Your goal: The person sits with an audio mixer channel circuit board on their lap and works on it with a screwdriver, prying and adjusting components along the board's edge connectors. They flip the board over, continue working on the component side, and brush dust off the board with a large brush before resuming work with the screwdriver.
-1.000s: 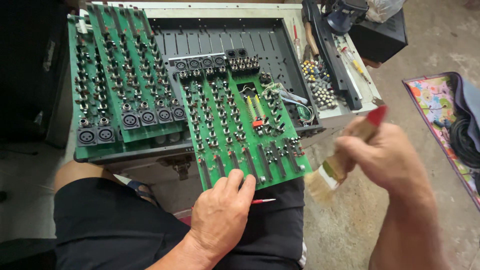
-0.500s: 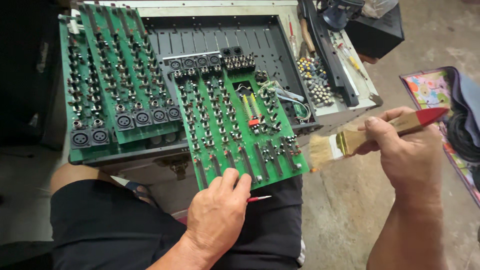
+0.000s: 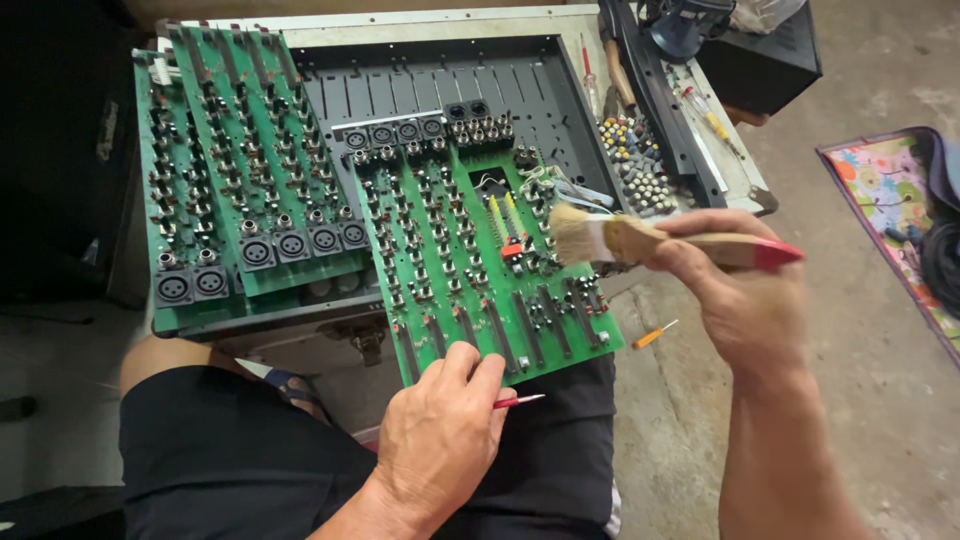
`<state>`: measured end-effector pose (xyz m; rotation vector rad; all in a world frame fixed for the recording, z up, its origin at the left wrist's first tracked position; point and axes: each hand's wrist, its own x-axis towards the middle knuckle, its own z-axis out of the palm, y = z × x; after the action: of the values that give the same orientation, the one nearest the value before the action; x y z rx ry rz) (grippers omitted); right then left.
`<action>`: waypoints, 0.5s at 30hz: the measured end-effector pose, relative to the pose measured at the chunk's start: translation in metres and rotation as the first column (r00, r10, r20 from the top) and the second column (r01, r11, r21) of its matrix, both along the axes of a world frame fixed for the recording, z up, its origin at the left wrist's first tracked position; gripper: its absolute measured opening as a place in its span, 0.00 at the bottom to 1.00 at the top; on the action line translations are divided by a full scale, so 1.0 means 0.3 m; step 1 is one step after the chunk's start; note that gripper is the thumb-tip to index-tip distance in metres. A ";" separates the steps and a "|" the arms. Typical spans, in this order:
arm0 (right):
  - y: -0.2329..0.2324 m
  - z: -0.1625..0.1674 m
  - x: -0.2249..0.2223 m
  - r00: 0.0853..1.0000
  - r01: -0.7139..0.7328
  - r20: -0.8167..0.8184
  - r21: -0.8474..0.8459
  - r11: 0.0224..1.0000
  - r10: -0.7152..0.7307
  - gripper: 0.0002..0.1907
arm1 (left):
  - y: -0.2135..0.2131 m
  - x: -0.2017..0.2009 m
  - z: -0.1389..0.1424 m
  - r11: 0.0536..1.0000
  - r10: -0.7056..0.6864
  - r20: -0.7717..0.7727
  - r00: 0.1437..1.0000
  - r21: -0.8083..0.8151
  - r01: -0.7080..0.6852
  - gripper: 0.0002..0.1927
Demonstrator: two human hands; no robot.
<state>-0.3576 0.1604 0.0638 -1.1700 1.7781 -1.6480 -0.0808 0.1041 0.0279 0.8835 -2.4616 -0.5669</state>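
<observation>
A large green circuit board (image 3: 470, 260) with rows of knobs and sockets rests tilted on my lap against a metal chassis (image 3: 440, 90). My left hand (image 3: 440, 435) presses on the board's near edge, thumb and fingers on it. My right hand (image 3: 735, 280) grips a wooden paintbrush (image 3: 640, 240) with a red handle tip. The bristles lie over the board's right side, near small yellow parts. Whether they touch the board I cannot tell.
Other green boards (image 3: 220, 180) lie across the chassis at left. Small knobs (image 3: 635, 165) and screwdrivers (image 3: 700, 110) sit on its right rim. An orange screwdriver (image 3: 655, 334) lies on the concrete floor. A colourful mat (image 3: 900, 220) is at the right. A red-tipped tool (image 3: 518, 402) rests on my lap.
My right hand has swung the paintbrush from beside the board's lower right corner up and left, so the bristles now sit over the board. My left hand has stayed on the near edge.
</observation>
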 end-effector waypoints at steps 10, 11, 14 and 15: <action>-0.171 0.043 -0.040 0.921 -0.385 0.003 0.159 0.909 0.389 0.11 | -0.002 0.003 -0.007 1.000 0.001 -0.008 1.000 -0.007 -0.001 0.12; -0.175 0.050 -0.041 0.916 -0.397 -0.001 0.152 0.905 0.402 0.11 | -0.002 0.004 -0.008 1.000 0.003 -0.010 1.000 0.000 -0.003 0.12; -0.178 0.060 -0.054 0.909 -0.399 -0.039 0.207 0.893 0.415 0.10 | 0.000 0.007 -0.010 1.000 -0.002 -0.011 1.000 -0.002 0.002 0.12; -0.177 0.062 -0.065 0.908 -0.392 -0.057 0.238 0.889 0.416 0.10 | 0.000 0.007 -0.010 1.000 -0.006 -0.012 1.000 -0.003 0.006 0.12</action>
<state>-0.3769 0.1072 0.0825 -1.4282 1.5898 -1.1341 -0.0786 0.1042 0.0248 0.8694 -2.4539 -0.5684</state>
